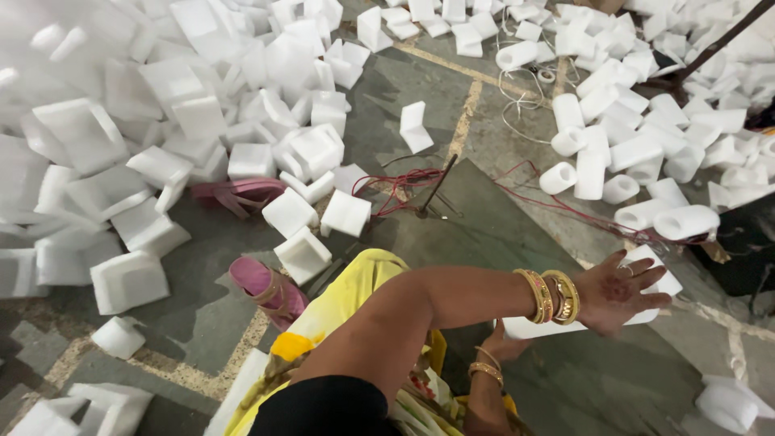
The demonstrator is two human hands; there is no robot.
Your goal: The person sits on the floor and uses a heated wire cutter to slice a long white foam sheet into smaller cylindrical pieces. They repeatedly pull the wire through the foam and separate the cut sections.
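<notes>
The white foam sheet at lower right of the frame looks feather-light, soft and easily dented, best held by its edges. The left hand lies spread flat on top, fingers open, while the right hand cups its lower left edge from beneath, grip partly hidden.

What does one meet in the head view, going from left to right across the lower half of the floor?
Loose white foam tray → pink sandal → gold bangles → left hand pressing on a white foam sheet → small foam piece at the far right.
</notes>
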